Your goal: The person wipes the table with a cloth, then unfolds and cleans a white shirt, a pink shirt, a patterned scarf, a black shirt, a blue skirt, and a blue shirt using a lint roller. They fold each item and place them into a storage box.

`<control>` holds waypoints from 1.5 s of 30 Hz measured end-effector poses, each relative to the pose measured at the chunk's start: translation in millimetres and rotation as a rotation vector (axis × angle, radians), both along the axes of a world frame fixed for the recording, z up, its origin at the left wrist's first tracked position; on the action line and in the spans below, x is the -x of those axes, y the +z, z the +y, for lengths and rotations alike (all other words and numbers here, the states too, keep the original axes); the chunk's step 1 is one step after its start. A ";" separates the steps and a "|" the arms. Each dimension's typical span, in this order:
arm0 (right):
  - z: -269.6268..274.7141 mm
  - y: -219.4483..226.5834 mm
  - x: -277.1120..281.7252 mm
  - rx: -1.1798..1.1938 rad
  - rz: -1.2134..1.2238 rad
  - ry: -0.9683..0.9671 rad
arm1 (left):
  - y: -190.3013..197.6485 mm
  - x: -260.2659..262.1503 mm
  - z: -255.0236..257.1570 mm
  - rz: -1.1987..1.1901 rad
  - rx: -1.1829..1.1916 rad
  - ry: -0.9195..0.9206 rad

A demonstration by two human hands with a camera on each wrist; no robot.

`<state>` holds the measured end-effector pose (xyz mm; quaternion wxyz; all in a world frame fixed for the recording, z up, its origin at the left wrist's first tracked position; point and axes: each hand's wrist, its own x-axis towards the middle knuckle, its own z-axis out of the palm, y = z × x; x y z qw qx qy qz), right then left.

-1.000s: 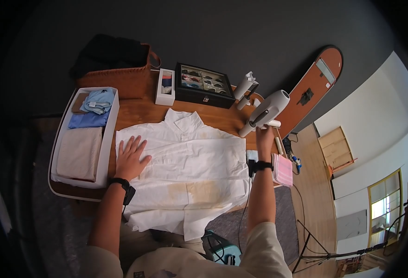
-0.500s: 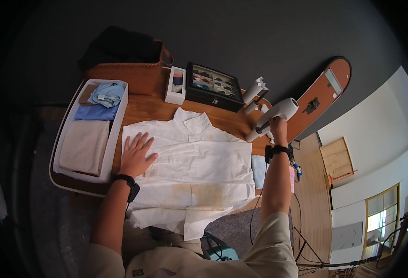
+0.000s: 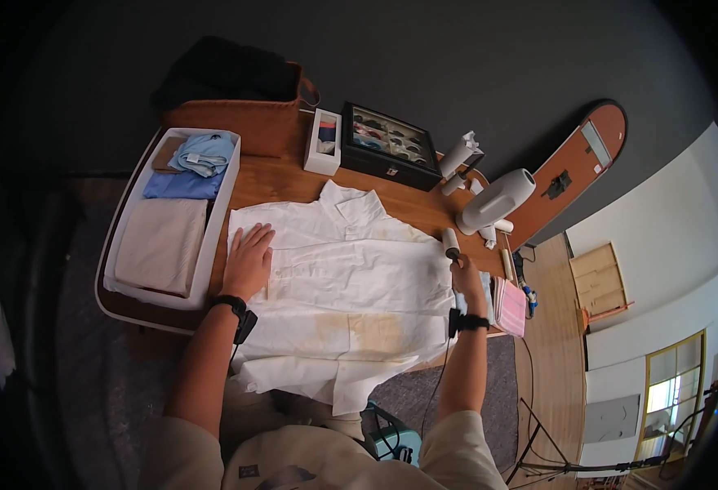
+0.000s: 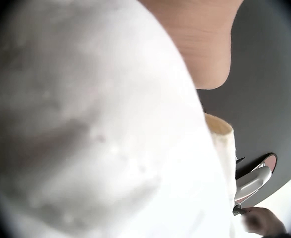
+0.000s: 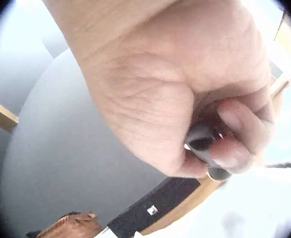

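A white shirt (image 3: 351,269) with yellowish stains lies spread on the wooden table, its collar toward the back. My left hand (image 3: 249,263) rests on the shirt's left part, fingers extended; the left wrist view shows part of that hand (image 4: 205,44) beside blurred white cloth. At the shirt's right edge, my right hand (image 3: 467,282) grips the dark handle of a white lint roller (image 3: 450,239), whose roll points away from me. In the right wrist view the fingers of this hand (image 5: 170,84) curl round the dark handle (image 5: 202,139).
Folded clothes lie in a white tray (image 3: 223,200) at left. A brown basket (image 3: 253,126), a small white box (image 3: 321,159) and a black display case (image 3: 379,163) stand behind. A white appliance (image 3: 497,200) and pink cloth (image 3: 509,306) are at right.
My right hand has moved from beside the white appliance back toward the shirt, with the lint roller now in its grip. The left hand stays on the shirt, and the head view has shifted slightly.
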<state>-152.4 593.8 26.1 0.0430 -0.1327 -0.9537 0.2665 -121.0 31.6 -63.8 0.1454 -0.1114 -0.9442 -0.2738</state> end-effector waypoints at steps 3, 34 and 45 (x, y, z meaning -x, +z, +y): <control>-46.6 -23.7 -36.2 -0.204 0.198 0.003 | -5.0 1.1 -4.5 0.019 -0.092 -0.009; -375.5 -61.3 -180.3 -0.377 0.037 0.515 | 2.0 -3.6 -3.5 0.023 -0.141 0.023; -282.3 -47.0 -175.3 -0.363 0.077 0.356 | 4.6 -3.0 -4.2 -0.013 -0.126 0.009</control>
